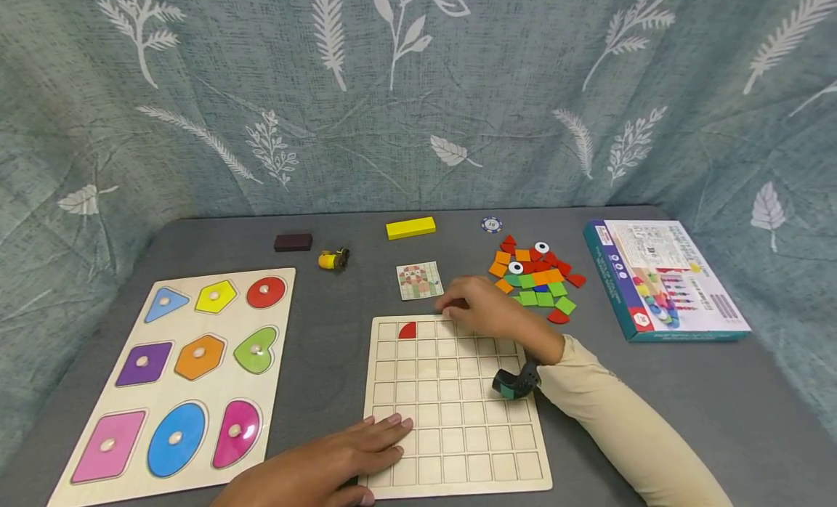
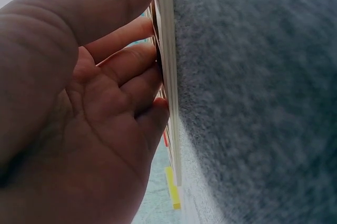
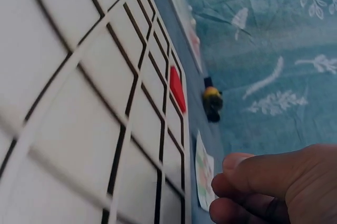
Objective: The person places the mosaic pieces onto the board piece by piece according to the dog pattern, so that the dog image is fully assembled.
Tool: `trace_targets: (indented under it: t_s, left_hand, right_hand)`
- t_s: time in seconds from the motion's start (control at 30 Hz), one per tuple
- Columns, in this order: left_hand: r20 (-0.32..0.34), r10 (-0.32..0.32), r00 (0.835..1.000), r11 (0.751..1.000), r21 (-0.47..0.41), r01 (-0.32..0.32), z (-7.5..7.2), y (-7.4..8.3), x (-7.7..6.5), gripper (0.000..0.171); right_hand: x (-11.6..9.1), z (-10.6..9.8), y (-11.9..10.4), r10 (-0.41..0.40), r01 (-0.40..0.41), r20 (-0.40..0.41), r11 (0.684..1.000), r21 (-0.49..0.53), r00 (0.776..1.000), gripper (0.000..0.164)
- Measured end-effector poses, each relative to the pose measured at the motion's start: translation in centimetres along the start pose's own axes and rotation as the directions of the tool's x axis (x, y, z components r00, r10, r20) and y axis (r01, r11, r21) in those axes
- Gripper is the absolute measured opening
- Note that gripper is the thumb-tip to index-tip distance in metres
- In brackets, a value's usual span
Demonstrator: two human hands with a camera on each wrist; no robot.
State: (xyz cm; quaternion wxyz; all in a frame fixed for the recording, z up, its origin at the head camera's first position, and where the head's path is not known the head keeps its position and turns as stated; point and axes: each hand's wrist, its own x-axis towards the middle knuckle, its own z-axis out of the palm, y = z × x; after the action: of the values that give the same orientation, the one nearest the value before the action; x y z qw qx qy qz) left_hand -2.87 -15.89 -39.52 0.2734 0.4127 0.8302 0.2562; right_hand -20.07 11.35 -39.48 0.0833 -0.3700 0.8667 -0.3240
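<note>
A pale wooden grid board (image 1: 455, 438) lies flat, with one red quarter-circle piece (image 1: 407, 330) in its top row. My left hand (image 1: 346, 452) rests on the board's lower left edge, fingers outstretched; in the left wrist view the thumb (image 2: 113, 5) is at the board's edge. Near the top edge of the board, my right hand (image 1: 480, 303) has its thumb and fingers bent toward each other. No piece shows between its fingertips (image 3: 234, 161), and I cannot tell whether they pinch one. Beside those fingertips lies a small picture card (image 1: 419, 280).
Right of the card lies a pile of coloured tiles (image 1: 543, 278). A game box (image 1: 673, 278) stands far right, a shape puzzle (image 1: 288, 303) left. Behind are a yellow block (image 1: 410, 228), dark block (image 1: 293, 242), small yellow-and-black toy (image 1: 333, 259) and round chip (image 1: 492, 224).
</note>
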Motion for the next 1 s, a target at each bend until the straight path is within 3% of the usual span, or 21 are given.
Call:
trace_targets:
  t_s: [0.4, 0.57, 0.8, 1.0]
  left_hand:
    - [0.006, -0.039, 0.999, 0.999, -0.03, 0.04, -0.1, 0.1, -0.2, 0.054]
    - [0.002, -0.048, 0.999, 0.998, -0.046, 0.049, 0.0, 0.1, -0.3, 0.056]
    - [-0.01, -0.046, 0.999, 0.998, -0.044, 0.046, 0.1, 0.1, -0.3, 0.055]
    - [0.004, -0.039, 0.999, 0.998, -0.046, 0.039, -0.1, 0.2, -0.2, 0.055]
  right_hand:
    - [-2.0, -2.2, 2.0, 0.091, -0.09, -0.033, 0.996, 0.022, 0.995, 0.017]
    - [-2.0, -2.8, 3.6, 0.141, -0.14, -0.116, 0.99, 0.018, 0.983, 0.018]
    - [-2.1, -4.0, 6.0, 0.201, -0.202, -0.268, 0.979, 0.024, 0.942, 0.022]
    - [-1.7, -5.0, 7.3, 0.361, -0.359, -0.272, 0.932, 0.057, 0.892, 0.024]
